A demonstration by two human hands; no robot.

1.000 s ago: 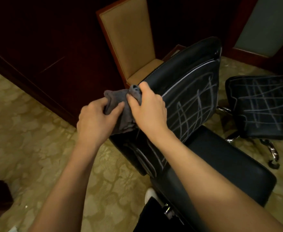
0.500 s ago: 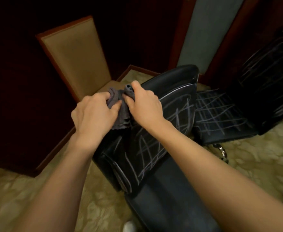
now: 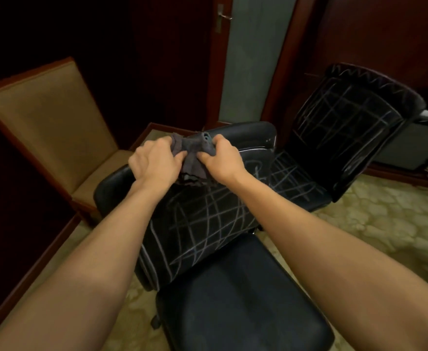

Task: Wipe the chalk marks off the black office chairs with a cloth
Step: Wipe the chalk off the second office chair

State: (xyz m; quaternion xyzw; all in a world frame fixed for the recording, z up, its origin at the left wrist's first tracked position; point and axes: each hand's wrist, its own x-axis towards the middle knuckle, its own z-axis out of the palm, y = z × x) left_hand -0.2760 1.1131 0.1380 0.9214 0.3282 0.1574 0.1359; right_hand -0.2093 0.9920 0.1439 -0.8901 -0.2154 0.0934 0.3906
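Note:
A black office chair (image 3: 233,295) stands in front of me, its backrest (image 3: 202,224) crossed with white chalk lines. A bunched grey cloth (image 3: 194,158) hangs just above the top of that backrest. My left hand (image 3: 154,165) grips the cloth's left side and my right hand (image 3: 220,160) pinches its right side, both held close together. A second black office chair (image 3: 347,127) with chalk lines on its backrest and seat stands behind to the right.
A wooden chair with tan upholstery (image 3: 48,127) stands at the left against dark wood panelling. A door with a metal handle (image 3: 223,17) is at the back. Patterned beige carpet (image 3: 375,224) covers the floor around the chairs.
My view has swung right and up, bringing the second chair's whole backrest into sight. Both hands keep hold of the cloth and have spread it slightly wider over the backrest's top.

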